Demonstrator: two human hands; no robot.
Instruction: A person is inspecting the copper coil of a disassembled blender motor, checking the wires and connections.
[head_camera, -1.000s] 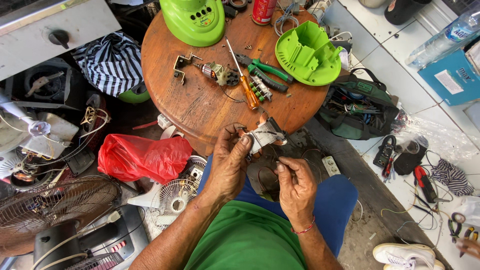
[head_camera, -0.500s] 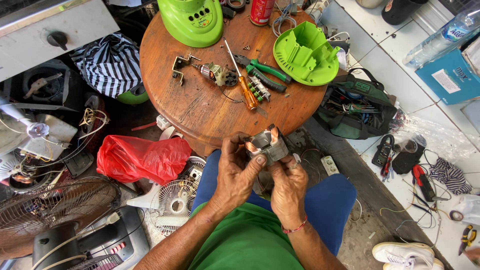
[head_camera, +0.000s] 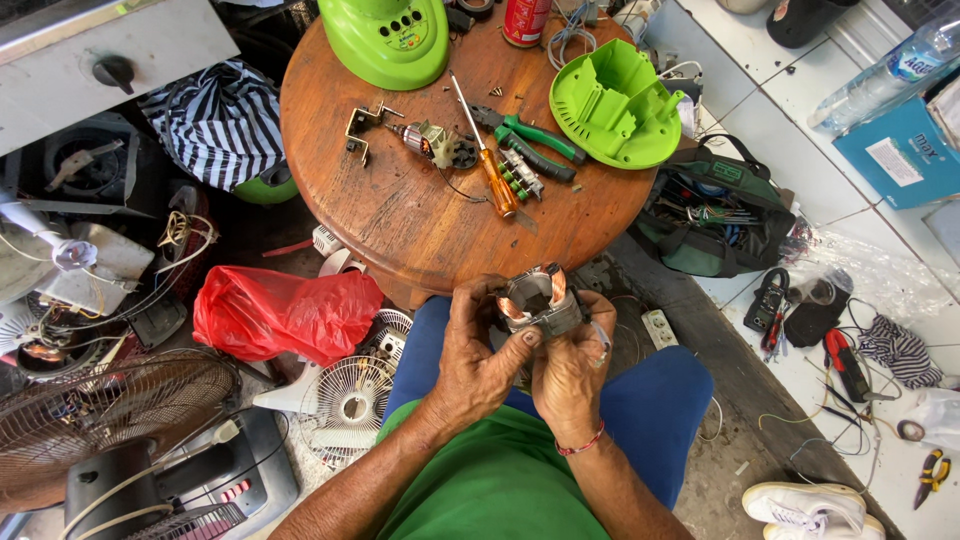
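Together, the left hand (head_camera: 480, 350) and right hand (head_camera: 568, 362) close their fingers around a small motor stator (head_camera: 538, 298) with copper windings, held above the lap, near the round wooden table (head_camera: 400, 215).

grey motor stator (head_camera: 538, 298), copper windings, opening up, above lap

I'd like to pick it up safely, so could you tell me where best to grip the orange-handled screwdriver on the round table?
Grip the orange handle, the thick end nearest the person; the thin shaft points away. Come from above and from the bare-wood left side, since the green pliers lie close on its right.
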